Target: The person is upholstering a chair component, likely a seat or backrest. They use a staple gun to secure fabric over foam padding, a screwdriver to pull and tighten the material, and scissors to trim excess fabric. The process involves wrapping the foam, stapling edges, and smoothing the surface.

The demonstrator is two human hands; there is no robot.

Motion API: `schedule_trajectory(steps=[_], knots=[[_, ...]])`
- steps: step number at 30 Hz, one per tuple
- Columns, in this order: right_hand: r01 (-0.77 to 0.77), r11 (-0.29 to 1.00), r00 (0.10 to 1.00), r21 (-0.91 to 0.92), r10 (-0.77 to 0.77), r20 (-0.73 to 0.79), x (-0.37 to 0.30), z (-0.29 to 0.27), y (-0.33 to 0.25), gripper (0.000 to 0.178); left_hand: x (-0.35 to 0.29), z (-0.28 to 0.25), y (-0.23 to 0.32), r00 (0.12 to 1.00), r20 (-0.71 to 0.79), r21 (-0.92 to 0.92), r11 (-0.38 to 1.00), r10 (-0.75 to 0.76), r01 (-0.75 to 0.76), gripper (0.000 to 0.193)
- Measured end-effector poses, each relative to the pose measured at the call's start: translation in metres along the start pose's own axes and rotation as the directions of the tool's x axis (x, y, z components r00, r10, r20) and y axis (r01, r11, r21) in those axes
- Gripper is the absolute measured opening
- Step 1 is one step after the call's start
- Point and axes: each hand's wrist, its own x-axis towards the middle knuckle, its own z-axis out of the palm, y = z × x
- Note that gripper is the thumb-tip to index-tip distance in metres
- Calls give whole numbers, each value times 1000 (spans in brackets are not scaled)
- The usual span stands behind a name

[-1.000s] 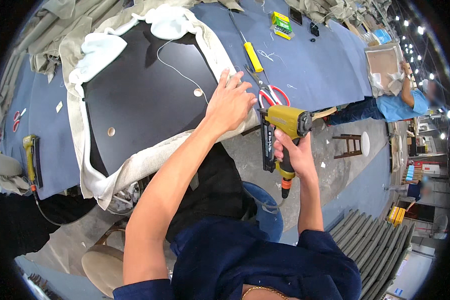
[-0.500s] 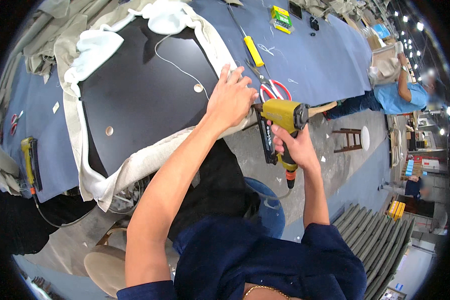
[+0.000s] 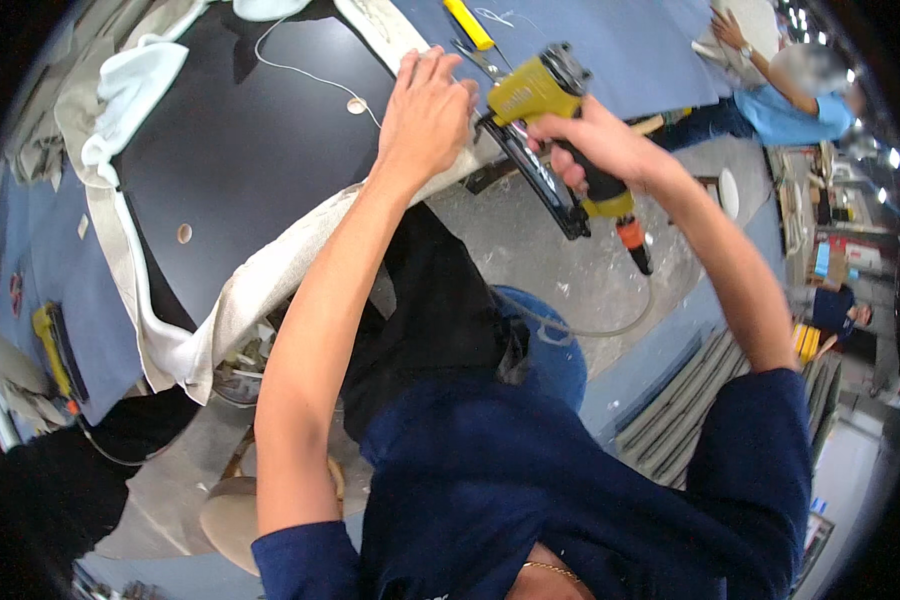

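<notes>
In my right hand (image 3: 595, 150) is a yellow-and-black pneumatic staple gun (image 3: 530, 92), its grip wrapped by my fingers. Its nose meets the cream fabric edge close to my left fingertips; whether it touches is hard to see. My left hand (image 3: 425, 120) lies on that folded fabric (image 3: 270, 275) with fingers stretched out, pressing the right-hand edge of a black panel (image 3: 235, 170). White padding (image 3: 150, 95) shows between fabric and panel. A thin white cord (image 3: 315, 70) runs across the panel to one of its round holes.
Scissors (image 3: 480, 62) and a yellow-handled tool (image 3: 468, 24) lie on the blue-covered table (image 3: 610, 50) beyond my hands. A second staple gun (image 3: 58, 350) rests at far left. An air hose (image 3: 620, 325) hangs from my gun. A person in light blue (image 3: 775, 112) works at right.
My right hand has swung the staple gun up and tilted it, its nose now nearer the left fingertips. The whole view has shifted, and my left hand keeps its place on the fabric edge.
</notes>
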Motion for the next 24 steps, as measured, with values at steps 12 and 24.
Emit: schedule_trajectory(steps=[12,24], knots=[[124,974,989,189,-105,-109,-3,-9,-5,33,13,-15,-23,999,-27,-126,992,-23,19,25],[-36,518,761,-854,-540,-359,170,-153,79,42,17,-15,-10,995,-33,-232,969,-95,85,18]])
